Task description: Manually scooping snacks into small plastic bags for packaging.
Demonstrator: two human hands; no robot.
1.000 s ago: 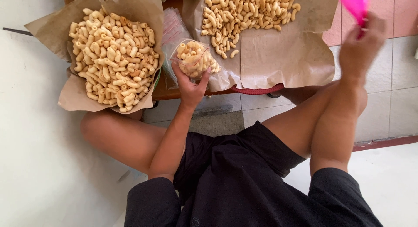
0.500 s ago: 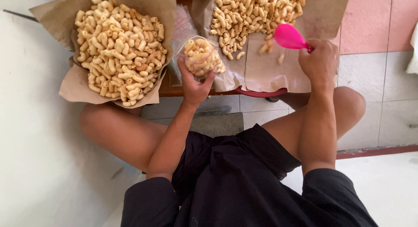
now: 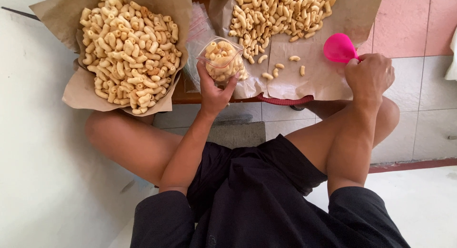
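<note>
My left hand (image 3: 213,92) has its fingers clamped on a snack-filled bag (image 3: 223,60); right of the bag, my right hand (image 3: 369,76) grips a pink scoop (image 3: 338,48).

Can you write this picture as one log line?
left hand: holds snack bag | right hand: holds pink scoop | loose snacks on brown paper

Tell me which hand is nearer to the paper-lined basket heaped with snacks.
Left. The left hand, holding a clear bag, is just beside the basket; the right hand grips a pink scoop far across.
</note>
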